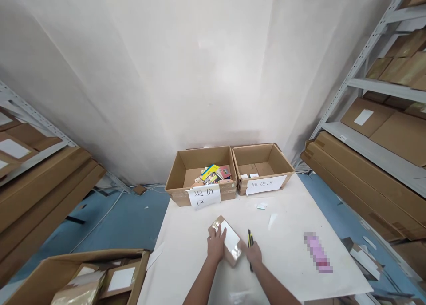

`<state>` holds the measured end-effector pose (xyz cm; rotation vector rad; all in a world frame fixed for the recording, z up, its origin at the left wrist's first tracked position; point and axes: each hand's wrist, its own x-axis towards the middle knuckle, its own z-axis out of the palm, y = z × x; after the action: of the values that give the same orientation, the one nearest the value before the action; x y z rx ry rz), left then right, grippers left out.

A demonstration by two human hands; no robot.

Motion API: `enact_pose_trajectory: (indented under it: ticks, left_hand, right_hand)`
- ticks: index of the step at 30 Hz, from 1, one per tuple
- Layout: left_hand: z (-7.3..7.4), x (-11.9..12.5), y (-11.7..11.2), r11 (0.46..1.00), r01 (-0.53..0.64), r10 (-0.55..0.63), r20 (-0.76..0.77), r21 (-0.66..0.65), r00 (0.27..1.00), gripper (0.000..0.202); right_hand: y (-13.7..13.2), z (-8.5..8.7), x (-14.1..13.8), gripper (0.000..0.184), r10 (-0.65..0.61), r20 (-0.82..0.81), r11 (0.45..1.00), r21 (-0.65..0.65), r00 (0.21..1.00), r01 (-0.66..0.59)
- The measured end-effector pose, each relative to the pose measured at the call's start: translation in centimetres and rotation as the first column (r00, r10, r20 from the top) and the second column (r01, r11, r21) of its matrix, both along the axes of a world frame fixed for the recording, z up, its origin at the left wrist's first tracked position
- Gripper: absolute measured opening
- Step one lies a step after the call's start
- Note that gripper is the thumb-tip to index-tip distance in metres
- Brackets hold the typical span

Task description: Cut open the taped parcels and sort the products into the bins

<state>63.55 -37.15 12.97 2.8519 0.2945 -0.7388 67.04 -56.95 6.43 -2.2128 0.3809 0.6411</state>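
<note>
A small brown cardboard box (232, 236) with a white label and shiny clear tape lies at a slant on the white table. My left hand (216, 243) rests on its upper left part, fingers spread over the label and tape. Just right of the box, my right hand (254, 253) is closed around a black and yellow utility knife (249, 237). One end of the knife points away from me, and the other shows below the hand. Whether its blade is out cannot be made out.
Two open cartons stand at the table's far edge: the left carton (173, 190) holds booklets, the right carton (288, 177) a few small items. Paper scraps (262, 206) and a blurred pink item (317, 251) lie on the table (282, 274). A parcel-filled carton (144, 269) is lower left; shelves flank both sides.
</note>
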Motion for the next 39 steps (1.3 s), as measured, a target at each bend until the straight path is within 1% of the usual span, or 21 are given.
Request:
enact_pose_trajectory:
  ticks: [2,3,4,5,6,7,9,10,12,14,17,21,24,27,29,32,36,39]
  left_hand:
    - [0.4,-0.8,-2.0,0.996,-0.084,0.082,0.05,0.042,0.995,0.09]
    - [0.7,-1.1,-3.1,0.994,-0.103,0.1,0.081,0.041,0.992,0.083]
    - [0.9,-1.5,-4.2,0.996,-0.086,0.083,0.134,0.015,0.987,0.07]
    - [1.0,-1.8,-5.3,0.998,-0.061,0.062,0.163,-0.009,0.985,0.062]
    - [1.1,-2.1,-6.3,0.998,-0.056,0.059,0.181,-0.026,0.982,0.058]
    - [1.0,-2.3,-7.1,0.996,-0.073,0.079,0.17,-0.04,0.982,0.059]
    - [0.6,-2.6,-8.2,0.993,-0.102,0.11,0.13,-0.061,0.985,0.066]
    - [0.4,-2.7,-8.6,0.994,-0.088,0.096,0.113,-0.068,0.989,0.07]
    - [-0.2,-2.8,-9.0,0.997,-0.037,0.044,0.102,-0.068,0.994,0.079]
    - [-0.7,-2.7,-9.2,0.999,0.0,0.006,0.105,-0.051,0.994,0.086]
    - [-1.0,-2.6,-9.4,1.0,0.002,0.001,0.09,-0.031,0.996,0.087]
    - [-0.7,-2.0,-9.7,0.999,-0.028,0.03,0.05,-0.042,0.998,0.087]
    - [-0.5,-1.2,-9.7,0.995,-0.066,0.065,-0.015,-0.073,0.998,0.089]
    - [-0.3,-0.7,-9.5,0.994,-0.067,0.062,-0.059,-0.082,0.996,0.092]
    - [-0.2,-0.6,-9.4,0.995,-0.056,0.051,-0.062,-0.082,0.997,0.091]
    - [-0.1,-0.7,-9.3,0.994,-0.055,0.05,-0.057,-0.09,0.997,0.091]
    - [0.0,-1.0,-9.4,0.995,-0.055,0.051,-0.049,-0.083,0.997,0.091]
    - [0.2,-1.0,-9.5,0.997,-0.046,0.043,-0.048,-0.061,0.998,0.091]
  right_hand:
    - [-0.7,2.8,3.4,0.045,-0.047,0.054,0.997,-0.06,0.997,0.05]
    - [-1.1,4.2,4.9,0.043,-0.045,0.079,0.996,-0.072,0.996,0.051]
    - [-1.6,5.4,6.2,0.041,-0.039,0.097,0.996,-0.081,0.994,0.047]
    - [-2.1,6.3,7.2,0.04,-0.038,0.11,0.996,-0.074,0.993,0.046]
    - [-2.7,6.9,7.9,0.039,-0.042,0.111,0.998,-0.042,0.993,0.047]
    - [-3.5,7.1,8.2,0.036,-0.059,0.08,0.998,-0.003,0.995,0.06]
    - [-5.6,7.0,8.0,0.037,-0.054,-0.004,0.995,0.079,0.999,0.054]
    - [-6.7,6.6,7.6,0.04,-0.027,-0.043,0.992,0.121,0.999,0.032]
    - [-8.9,5.8,6.6,0.045,0.078,-0.088,0.978,0.201,0.993,-0.059]
    - [-10.5,5.1,5.9,0.048,0.2,-0.1,0.954,0.248,0.975,-0.171]
    - [-11.0,5.0,6.2,0.052,0.34,-0.094,0.925,0.216,0.936,-0.314]
    - [-9.7,6.3,7.8,0.053,0.46,-0.102,0.885,0.133,0.882,-0.447]
    - [-8.9,7.2,8.7,0.053,0.499,-0.124,0.866,0.102,0.858,-0.489]
    - [-8.7,7.5,8.9,0.053,0.497,-0.144,0.867,0.121,0.856,-0.484]
    - [-8.8,7.5,8.8,0.052,0.487,-0.168,0.872,0.143,0.857,-0.468]
    - [-9.1,7.2,8.5,0.052,0.496,-0.196,0.868,0.128,0.846,-0.479]
    - [-10.0,6.7,7.6,0.049,0.537,-0.145,0.844,0.071,0.831,-0.532]
    - [-11.3,6.4,6.9,0.048,0.547,-0.107,0.836,0.013,0.83,-0.549]
